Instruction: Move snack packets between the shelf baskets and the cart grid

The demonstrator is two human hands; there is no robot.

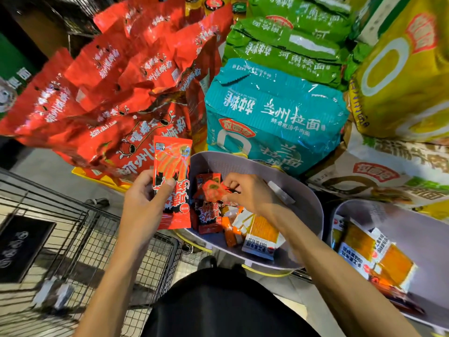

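From the head camera, much is blurred or cut off. The small red packet (211,190) in the right hand (250,193) is smeared, so its print cannot be read. The fingertips pinching it are curled close together, and how many touch it cannot be told. The left hand (143,198) holds a long red packet (173,166) upright. Its thumb presses the front of the packet, and its other fingers are hidden behind. Extra edges show at the packet's lower end, but whether more than one packet is held cannot be told.

The small red packet hangs just above the grey basket (230,164). The long one is beside that basket's left rim, over the gap between the basket and the wire cart (97,239).

The grey basket holds red packets (209,215) on its left side and orange-and-white packets (262,234) on its right. A second basket (388,215), cut off by the right edge, holds more orange packets (359,244). The cart at lower left holds a dark board (21,246) with unreadable marks.

Behind the baskets are big red bags (109,69), a teal noodle pack (274,113), green packs (291,45) and a yellow pack (401,69).
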